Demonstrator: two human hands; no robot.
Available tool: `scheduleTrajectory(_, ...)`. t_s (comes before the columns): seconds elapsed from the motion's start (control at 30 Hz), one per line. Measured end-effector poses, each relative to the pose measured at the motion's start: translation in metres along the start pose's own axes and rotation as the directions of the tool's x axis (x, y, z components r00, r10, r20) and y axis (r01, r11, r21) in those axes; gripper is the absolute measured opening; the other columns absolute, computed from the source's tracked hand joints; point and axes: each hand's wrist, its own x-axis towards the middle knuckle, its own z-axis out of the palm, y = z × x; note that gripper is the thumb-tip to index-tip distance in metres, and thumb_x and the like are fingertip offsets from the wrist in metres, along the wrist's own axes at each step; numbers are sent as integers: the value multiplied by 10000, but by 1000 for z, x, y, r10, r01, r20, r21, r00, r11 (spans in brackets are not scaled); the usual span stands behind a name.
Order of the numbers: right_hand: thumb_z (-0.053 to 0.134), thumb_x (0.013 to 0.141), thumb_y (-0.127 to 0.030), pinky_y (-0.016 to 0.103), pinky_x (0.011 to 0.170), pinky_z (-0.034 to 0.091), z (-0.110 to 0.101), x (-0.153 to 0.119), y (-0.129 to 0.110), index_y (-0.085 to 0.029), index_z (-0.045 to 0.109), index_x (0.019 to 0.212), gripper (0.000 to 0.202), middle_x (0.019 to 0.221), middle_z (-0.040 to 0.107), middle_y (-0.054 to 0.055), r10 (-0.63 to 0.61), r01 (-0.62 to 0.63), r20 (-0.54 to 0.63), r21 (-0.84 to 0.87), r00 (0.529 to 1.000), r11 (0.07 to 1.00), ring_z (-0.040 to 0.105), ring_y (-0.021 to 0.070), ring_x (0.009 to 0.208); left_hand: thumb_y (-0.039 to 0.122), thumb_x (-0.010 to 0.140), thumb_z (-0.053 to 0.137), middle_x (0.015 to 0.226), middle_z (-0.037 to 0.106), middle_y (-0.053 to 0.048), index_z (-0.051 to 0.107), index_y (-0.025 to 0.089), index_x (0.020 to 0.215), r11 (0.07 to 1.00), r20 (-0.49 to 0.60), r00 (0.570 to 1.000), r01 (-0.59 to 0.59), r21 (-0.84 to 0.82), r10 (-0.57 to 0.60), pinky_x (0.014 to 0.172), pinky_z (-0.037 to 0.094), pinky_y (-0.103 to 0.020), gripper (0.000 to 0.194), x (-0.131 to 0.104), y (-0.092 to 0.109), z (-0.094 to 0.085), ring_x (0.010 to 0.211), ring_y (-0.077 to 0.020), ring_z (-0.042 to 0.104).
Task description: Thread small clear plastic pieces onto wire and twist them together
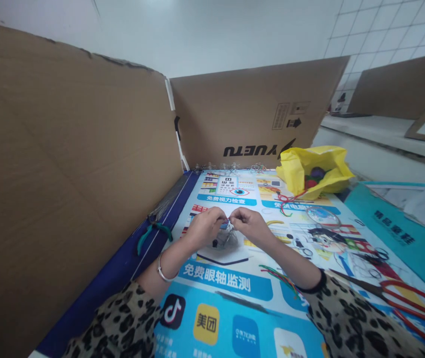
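Our left hand (pixel 207 226) and right hand (pixel 250 223) are pinched nearly closed on a thin strand (pixel 228 220) between their fingertips, with the wire piece (pixel 228 240) right below them. We judge it shaped but unfinished, with both hands busy at its top; the wire clusters (pixel 231 167) beyond the hands may be done, while cords (pixel 280 276) nearer us than the right hand lie loose on the tabletop (pixel 265 318).

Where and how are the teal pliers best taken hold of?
Probably take the pliers by both teal handles, coming from above on the near side: the handles splay apart toward the camera, while the small dark head points away.
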Motion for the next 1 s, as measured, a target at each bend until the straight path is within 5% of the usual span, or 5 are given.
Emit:
scheduleTrajectory(0.27,495,652,-140,223,491,343,-4,0,2,-202,530,607,84,551,514,-37,-89,87,1,-197,996,977,444,110,516,192,855,427,829,621,-21,541,204,849,978,-87,985,158,133,-148,680,383,-270,115,4,-8,-12,778,-173,563)
scheduleTrajectory(0.6,487,715,-173,223,513,370,-2,-1,6,-204,540,677,72,601,547,-30,-125,126,20,-237,992,963,469,110,530,207,849,435,835,582,-30,547,212,785,978,4,998,65,197,-67,711,354,-290,129,2,0,-18,788,-193,528)
scheduleTrajectory(0.9,493,718,-174,220,514,368,0,-2,12,-204,555,686,76,600,555,-30,-127,126,12,-238,992,963,476,110,528,205,838,412,715,540,-17,483,174,669,996,46,996,76,-36,-75,647,381,-246,186,7,9,-25,705,-147,514)
scheduleTrajectory(1.0,497,706,-167,219,515,355,2,-1,15,-200,557,671,77,587,544,-31,-128,128,14,-240,992,962,467,109,528,284,874,375,595,513,23,499,167,731,963,108,991,104,-250,-79,601,392,-221,222,5,11,-26,590,-113,498)
